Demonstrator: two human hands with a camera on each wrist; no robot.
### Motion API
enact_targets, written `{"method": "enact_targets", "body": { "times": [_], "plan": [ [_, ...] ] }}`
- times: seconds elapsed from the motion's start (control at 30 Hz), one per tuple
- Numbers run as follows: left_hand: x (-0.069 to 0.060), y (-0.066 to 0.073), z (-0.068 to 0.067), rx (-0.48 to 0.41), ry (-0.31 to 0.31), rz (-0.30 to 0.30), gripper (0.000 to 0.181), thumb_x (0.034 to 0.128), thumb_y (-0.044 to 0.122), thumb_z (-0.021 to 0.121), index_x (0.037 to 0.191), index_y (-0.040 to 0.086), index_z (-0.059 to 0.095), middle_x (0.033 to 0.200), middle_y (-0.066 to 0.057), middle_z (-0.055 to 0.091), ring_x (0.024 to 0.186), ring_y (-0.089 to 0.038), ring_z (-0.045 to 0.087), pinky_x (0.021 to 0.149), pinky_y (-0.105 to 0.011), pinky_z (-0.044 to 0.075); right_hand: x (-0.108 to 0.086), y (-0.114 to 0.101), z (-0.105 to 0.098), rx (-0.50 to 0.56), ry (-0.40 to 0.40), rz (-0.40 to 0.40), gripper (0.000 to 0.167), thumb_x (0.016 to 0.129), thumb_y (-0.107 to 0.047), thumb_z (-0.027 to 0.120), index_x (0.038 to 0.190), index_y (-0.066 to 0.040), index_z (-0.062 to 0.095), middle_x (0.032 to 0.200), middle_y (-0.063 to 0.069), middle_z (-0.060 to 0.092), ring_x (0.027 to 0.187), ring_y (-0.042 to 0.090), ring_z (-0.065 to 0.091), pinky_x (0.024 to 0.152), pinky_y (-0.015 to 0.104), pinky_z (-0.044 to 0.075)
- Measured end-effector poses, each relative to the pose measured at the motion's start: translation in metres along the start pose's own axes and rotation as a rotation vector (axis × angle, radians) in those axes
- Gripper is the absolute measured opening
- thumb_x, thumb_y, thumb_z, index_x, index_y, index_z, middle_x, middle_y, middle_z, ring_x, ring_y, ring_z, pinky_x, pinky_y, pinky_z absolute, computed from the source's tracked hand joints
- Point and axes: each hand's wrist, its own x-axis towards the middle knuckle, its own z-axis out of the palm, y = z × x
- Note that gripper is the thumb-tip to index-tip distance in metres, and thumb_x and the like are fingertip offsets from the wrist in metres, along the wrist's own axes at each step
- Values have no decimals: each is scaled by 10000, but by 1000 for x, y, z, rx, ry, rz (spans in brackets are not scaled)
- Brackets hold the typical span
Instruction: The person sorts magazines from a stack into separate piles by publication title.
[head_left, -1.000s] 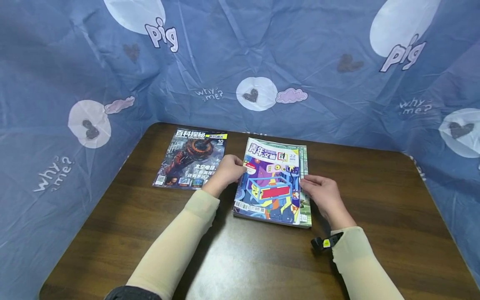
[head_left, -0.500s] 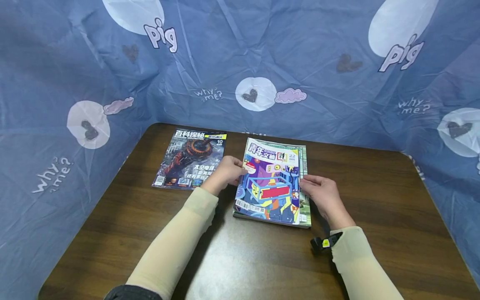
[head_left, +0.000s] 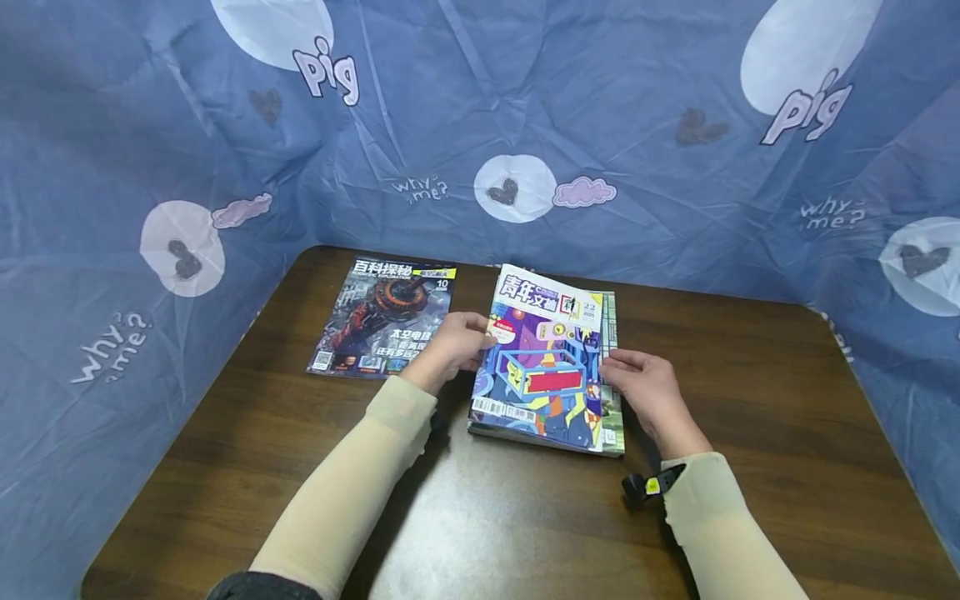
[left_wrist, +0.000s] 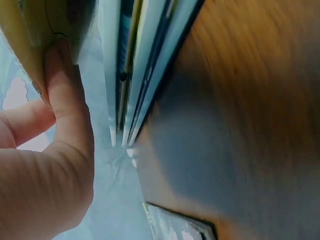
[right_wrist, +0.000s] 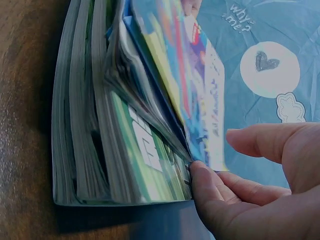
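Head view is showing a colourful magazine [head_left: 543, 367] on top of a stack of magazines [head_left: 612, 412], just right of the frame's centre. The person's left grip [head_left: 455, 343] is pinching the colourful magazine at its left edge; in the left wrist view this edge is sitting at the upper left, raised apart from the stack in the upper middle. The right grip [head_left: 648, 387] is touching the right edge, though I cannot tell whether it is pinching it; in the right wrist view one digit above is pointing leftward, free of the pages. There the colourful magazine is tilting up from the stack, which is filling much of the left side.

Across the head view, a dark magazine [head_left: 382, 321] is lying flat left of centre, just beside the left grip. Pale sleeves [head_left: 345, 492] are showing at the bottom, with a black device [head_left: 637, 487] sitting by the right cuff. The stack and the dark magazine are resting on a brown desk [head_left: 480, 525]; blue cloth [head_left: 637, 75] is hanging across the upper frame.
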Motion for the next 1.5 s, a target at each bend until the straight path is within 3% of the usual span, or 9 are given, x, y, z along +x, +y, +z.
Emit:
{"method": "enact_targets", "body": {
  "times": [0.3, 0.63, 1.07, 1.5],
  "plan": [
    [-9, -4, -5, -109, -33, -26, 250, 926, -63, 654, 1172, -41, 619, 768, -115, 670, 586, -177, 623, 528, -300, 556, -2, 0, 0, -1, -12, 2, 613, 980, -243, 710, 1485, 12, 474, 1385, 206, 586, 1225, 282, 589, 1013, 402, 490],
    [-20, -6, -12, -131, -64, 42, 252, 913, -49, 661, 1163, -48, 630, 830, -153, 704, 620, -195, 664, 561, -319, 580, -7, -4, 2, 86, -92, 23, 631, 971, -225, 730, 1464, 60, 459, 1318, 242, 620, 994, 199, 682, 805, 290, 583],
    [-41, -8, -35, -89, -70, 51, 248, 921, -25, 644, 1161, -74, 603, 887, -177, 711, 647, -209, 692, 584, -335, 597, -17, -13, 17, 90, -125, -2, 506, 936, -171, 769, 1346, 43, 565, 1138, 172, 713, 901, 173, 692, 747, 277, 591],
    [-62, -7, -62, -3, -27, -14, 224, 879, -9, 650, 1091, -42, 583, 881, -175, 699, 623, -219, 680, 562, -348, 593, -34, -17, 39, 87, -185, -55, 446, 906, -125, 792, 1255, 73, 596, 1071, 171, 730, 895, 202, 701, 759, 326, 600]
  ]
}}
